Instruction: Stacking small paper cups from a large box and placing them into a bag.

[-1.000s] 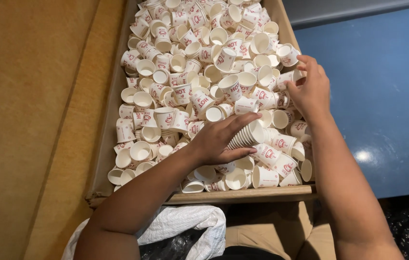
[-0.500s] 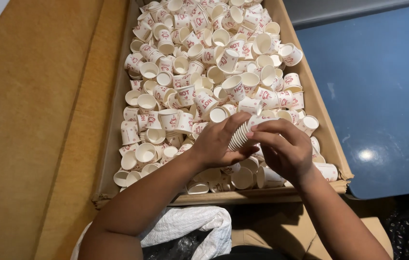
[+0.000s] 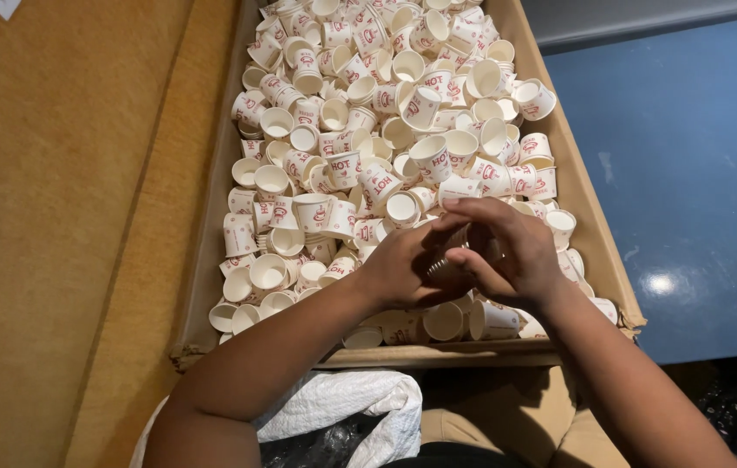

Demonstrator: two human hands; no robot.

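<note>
Two hands meet over the box (image 3: pixel 212 286): left hand (image 3: pixel 403 269) and right hand (image 3: pixel 507 251) both closed on a stack of cups (image 3: pixel 448 269), its long axis lying sideways between them.

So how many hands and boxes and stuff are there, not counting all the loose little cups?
Hands: 2, the left hand and the right hand
stack of paper cups held between them: 1
cardboard box: 1
white sack: 1
Total: 5
The loose paper cups filling the box are too many to count.
</note>
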